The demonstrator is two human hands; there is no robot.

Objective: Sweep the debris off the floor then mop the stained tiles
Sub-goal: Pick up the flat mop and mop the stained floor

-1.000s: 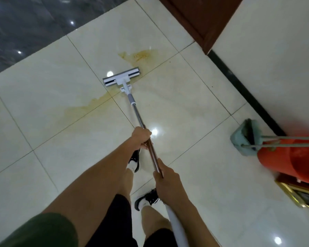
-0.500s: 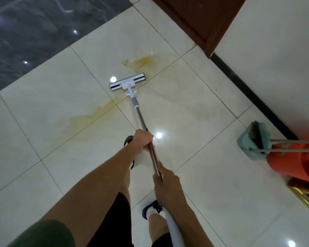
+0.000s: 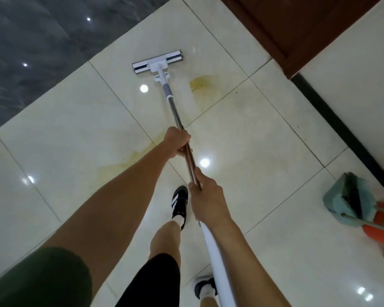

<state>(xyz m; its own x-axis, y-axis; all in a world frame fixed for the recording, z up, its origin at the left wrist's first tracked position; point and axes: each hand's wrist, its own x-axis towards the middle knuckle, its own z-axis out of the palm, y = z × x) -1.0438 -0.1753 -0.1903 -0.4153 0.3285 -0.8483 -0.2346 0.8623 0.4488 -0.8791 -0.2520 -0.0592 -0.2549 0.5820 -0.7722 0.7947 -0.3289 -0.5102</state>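
Mop head (image 3: 157, 62) lies ahead of both hands, left of yellow stain (image 3: 199, 83); left hand (image 3: 178, 141) nearer, right hand (image 3: 206, 193) behind, each gripping the handle (image 3: 175, 116)

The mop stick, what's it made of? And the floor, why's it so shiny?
The mop stick looks like polished metal: silvery and reflective, with a white, probably plastic, lower grip. The floor tiles look like glazed ceramic or polished stone, since the ceiling lights mirror in them as bright spots.

Under me is a glossy cream tile floor (image 3: 264, 151) with yellow stains (image 3: 198, 84). My mop head (image 3: 157, 62) lies flat on it; dustpan (image 3: 346, 207) at right by the wall.
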